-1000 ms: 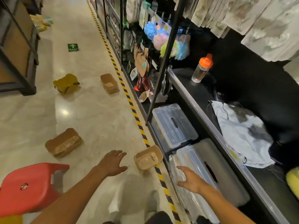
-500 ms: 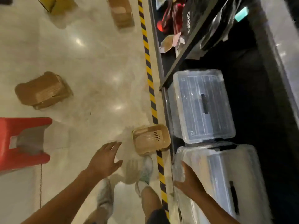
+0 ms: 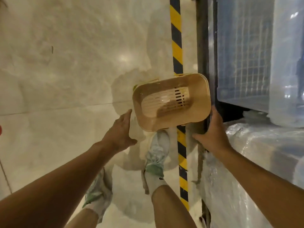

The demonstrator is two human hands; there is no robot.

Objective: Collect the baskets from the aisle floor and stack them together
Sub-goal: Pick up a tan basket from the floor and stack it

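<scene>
My right shoe (image 3: 157,149) sits just below the tan slotted plastic basket (image 3: 171,102), which lies on the pale glossy floor (image 3: 65,79) over yellow-black hazard tape (image 3: 176,46), against the black shelf frame (image 3: 203,46). My left hand (image 3: 120,132), fingers straight, nears its left rim; my right hand (image 3: 212,134) reaches its right corner, grip unclear.

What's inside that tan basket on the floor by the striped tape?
Nothing shows inside the tan basket: only its bare slotted bottom, with the floor and the yellow-black tape glimpsed through the slots. The floor beneath its solid walls is hidden.
</scene>
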